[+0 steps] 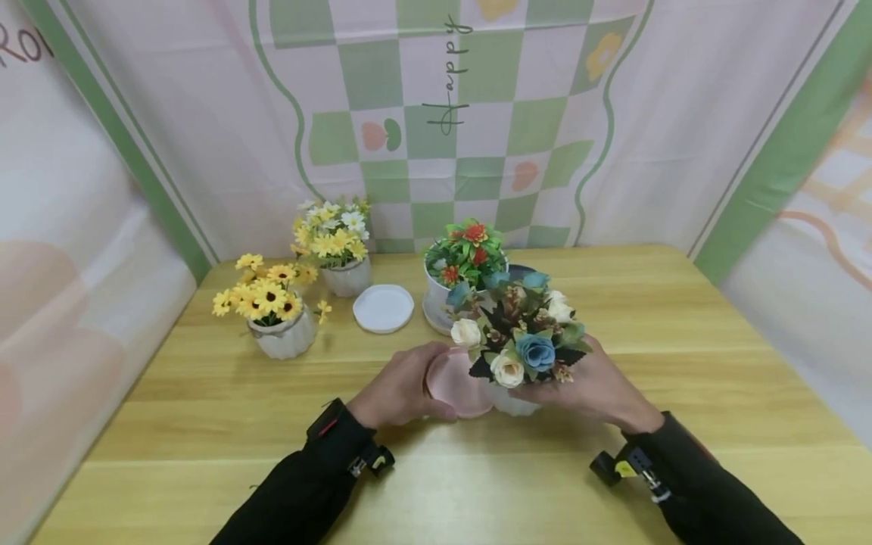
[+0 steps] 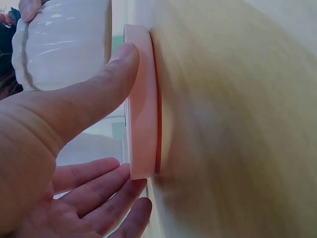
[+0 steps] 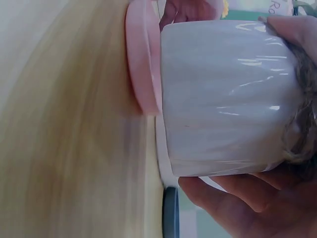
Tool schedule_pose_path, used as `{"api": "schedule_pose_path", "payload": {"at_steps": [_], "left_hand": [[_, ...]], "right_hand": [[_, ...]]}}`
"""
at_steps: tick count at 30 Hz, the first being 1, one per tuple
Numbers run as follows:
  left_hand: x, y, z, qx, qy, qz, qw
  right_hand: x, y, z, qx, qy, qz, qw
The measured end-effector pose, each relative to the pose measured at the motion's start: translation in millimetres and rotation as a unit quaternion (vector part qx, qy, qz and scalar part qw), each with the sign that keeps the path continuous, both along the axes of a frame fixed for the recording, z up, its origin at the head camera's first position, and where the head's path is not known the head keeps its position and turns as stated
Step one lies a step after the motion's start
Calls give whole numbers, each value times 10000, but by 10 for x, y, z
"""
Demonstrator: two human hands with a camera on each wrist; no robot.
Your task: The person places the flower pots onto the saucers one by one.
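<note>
My left hand [image 1: 402, 386] holds a round pink saucer [image 1: 455, 387] by its edge, thumb on the near side and fingers around the far side. In the left wrist view the pink saucer [image 2: 142, 104] stands close over the wooden tabletop. My right hand [image 1: 602, 390] grips a glossy white ceramic pot [image 3: 223, 99] with twine at its rim. Blue and cream artificial roses [image 1: 536, 352] fill this pot and hide much of it from above. The pot is held up just right of the saucer, its base overlapping the saucer's right side in the head view.
Behind the roses, a white pot of red flowers [image 1: 473, 235] sits on a pale saucer [image 1: 434, 312], with a dark saucer [image 1: 521, 271] partly hidden beside it. A white saucer [image 1: 384, 309] lies left of them. Two pots of yellow flowers [image 1: 282, 337] [image 1: 347, 278] stand farther left.
</note>
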State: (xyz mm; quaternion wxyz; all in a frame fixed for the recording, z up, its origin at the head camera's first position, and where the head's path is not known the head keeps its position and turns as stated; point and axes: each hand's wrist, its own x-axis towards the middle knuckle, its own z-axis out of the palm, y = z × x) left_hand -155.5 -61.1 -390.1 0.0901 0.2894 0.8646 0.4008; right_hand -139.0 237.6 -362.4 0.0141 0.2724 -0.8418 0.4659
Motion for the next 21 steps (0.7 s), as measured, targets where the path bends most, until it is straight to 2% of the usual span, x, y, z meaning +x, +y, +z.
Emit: {"api": "schedule_pose_path", "payload": {"at_steps": [6,8,11,14,18,21], "left_hand": [[-14,-24,-4,-275,165,120,9994],[-13,-32,-9,-285,108,182,9994],[-3,-37,-24,3,-50,181,9998],[7,-38,-44,421,-107,51,9990],[-1,-51,-57,933,-303,-174,9950],[-6,-68,-57,1131,-552,-121,9920]], "right_hand": [[-43,-223,4,-364,-178,76,9991],[-59,-301,-12,-373,-262,56,9989],[-81,-405,-53,-328,-308,77,9990],[-99,-485,-89,-304,-272,127,9991],[-127,-564,-104,-215,-174,131,9995],[-143,-605,-100,-120,-155,100,9998]]}}
